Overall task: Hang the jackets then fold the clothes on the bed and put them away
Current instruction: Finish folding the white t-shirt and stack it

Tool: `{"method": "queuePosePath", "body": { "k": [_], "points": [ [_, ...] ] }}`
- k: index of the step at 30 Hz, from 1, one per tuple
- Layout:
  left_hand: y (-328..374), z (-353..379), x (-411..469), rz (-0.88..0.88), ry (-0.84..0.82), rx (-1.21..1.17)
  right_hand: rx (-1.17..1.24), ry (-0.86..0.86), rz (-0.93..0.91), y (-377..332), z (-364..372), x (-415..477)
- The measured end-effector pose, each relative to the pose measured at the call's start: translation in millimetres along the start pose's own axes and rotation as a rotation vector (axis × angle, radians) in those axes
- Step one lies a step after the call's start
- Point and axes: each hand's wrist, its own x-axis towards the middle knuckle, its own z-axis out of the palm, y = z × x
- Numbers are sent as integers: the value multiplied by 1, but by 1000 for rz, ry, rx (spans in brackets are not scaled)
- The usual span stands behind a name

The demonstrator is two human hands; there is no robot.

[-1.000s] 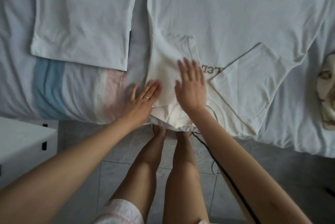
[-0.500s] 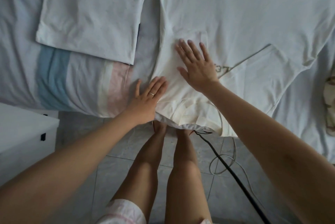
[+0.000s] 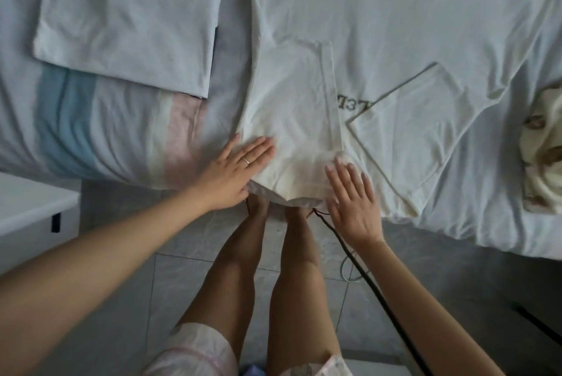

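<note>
Right grip (image 3: 352,202) is pulling back toward the near edge. Half a second ago it was lying flat further up on the flap (image 3: 292,101); now its fingers are sitting by the collar end of the tee (image 3: 395,10). Fingers are straight, grasping nothing. Whether they are pressing the cloth or just hovering over it is hard to tell.

Left grip (image 3: 240,168) is keeping its place on the flap's near-left corner, palm down, released, pinning the fold. A ring is showing on one finger.

The tee is lying spread on the bed (image 3: 121,138), collar end at the near edge, left side folded in over the middle. The sleeve (image 3: 425,132) on the right is lying turned in too.

Reading: one smoothing stroke is looking finished and the left fold is holding. The right side probably needs folding next. Folding is under way; nothing from this tee is being put away yet.

A folded tee (image 3: 127,10) is sitting far left, just beside this one.

Hidden or unclear:
- Tee's far hem is running out of frame.
- Lettering (image 3: 354,103) is partly covered by flap and sleeve, unreadable.
- Cream bundle (image 3: 544,159) at right is getting cut off; kind unknown.
- Collar is hanging past the bed edge, mostly unseen.
- Cable (image 3: 365,266) on the floor is passing behind the right arm.
- No jackets are showing.
</note>
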Motion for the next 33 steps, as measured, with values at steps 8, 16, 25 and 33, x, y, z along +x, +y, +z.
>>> {"method": "queuePosePath", "body": {
  "k": [8, 16, 25, 33],
  "points": [
    [-1, -3, 14, -36, 64, 4, -218, -209, 253, 99, -21, -62],
    [-14, -34, 29, 217, 100, 84, -162, -61, -3, 116, -30, -41],
    [-6, -109, 62, -313, -369, -311, 47, -392, 339, 98, -115, 6],
    [-2, -126, 57, -206, -1052, -613, 186, -1189, 529, 86, -152, 11]
  ]
}}
